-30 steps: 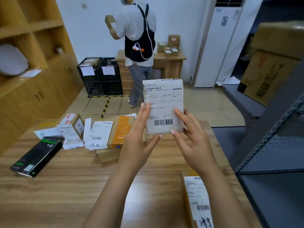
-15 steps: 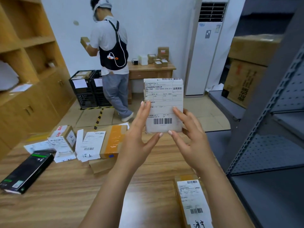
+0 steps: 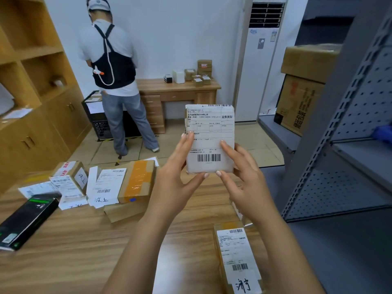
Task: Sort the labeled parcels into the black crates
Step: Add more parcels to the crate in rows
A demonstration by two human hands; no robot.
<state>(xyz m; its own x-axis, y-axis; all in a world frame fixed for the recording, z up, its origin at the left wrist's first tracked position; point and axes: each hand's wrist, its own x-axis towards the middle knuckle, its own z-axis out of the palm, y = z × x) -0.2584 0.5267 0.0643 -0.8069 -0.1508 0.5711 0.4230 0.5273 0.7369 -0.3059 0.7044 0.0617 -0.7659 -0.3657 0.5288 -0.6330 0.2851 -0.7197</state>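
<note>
Two hands shared the grip: the left hand (image 3: 176,183) and the right hand (image 3: 244,181) each pinched a lower corner of the small flat white-labelled parcel (image 3: 210,132), upright above the wooden table (image 3: 84,240), label toward the holder, presumably to read its destination before choosing among the black plastic crates (image 3: 101,126) across the floor.

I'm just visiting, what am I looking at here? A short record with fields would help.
Held item: labeled parcel, upright, label facing the camera
Left hand: pinches its left edge
Right hand: pinches its right edge
Table: other parcels, a black box
Black crates: on the floor by the far desk, partly hidden behind another person
</note>
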